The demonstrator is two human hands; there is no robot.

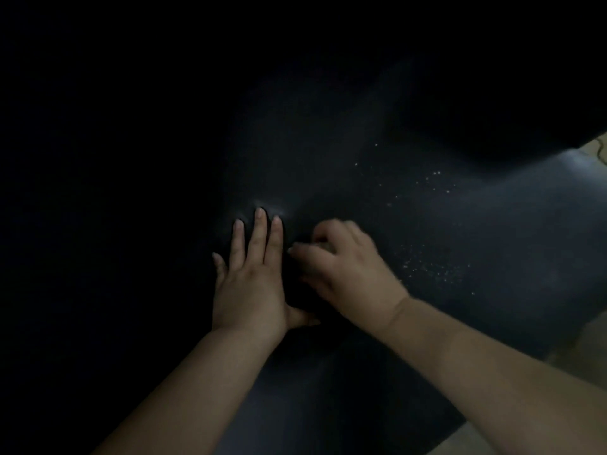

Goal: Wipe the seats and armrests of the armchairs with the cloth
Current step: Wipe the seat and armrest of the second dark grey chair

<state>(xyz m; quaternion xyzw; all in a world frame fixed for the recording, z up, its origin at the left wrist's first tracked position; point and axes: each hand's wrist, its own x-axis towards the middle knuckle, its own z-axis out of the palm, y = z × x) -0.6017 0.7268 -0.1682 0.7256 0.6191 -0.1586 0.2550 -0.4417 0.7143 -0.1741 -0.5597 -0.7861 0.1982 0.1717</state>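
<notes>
From my head camera, my left hand (251,284) lay flat and spread on the dark seat (410,224) in the middle of the frame. Just beside it, my right hand (345,264) was curled up; I cannot tell if it held the cloth. White crumbs (433,274) dotted the seat at right.

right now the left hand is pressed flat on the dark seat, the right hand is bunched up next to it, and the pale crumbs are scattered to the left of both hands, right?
Not quite. The left hand is flat on the dark seat and the right hand is bunched beside it, but the pale crumbs lie to the right of both hands, not the left. The head view shows this.
</notes>
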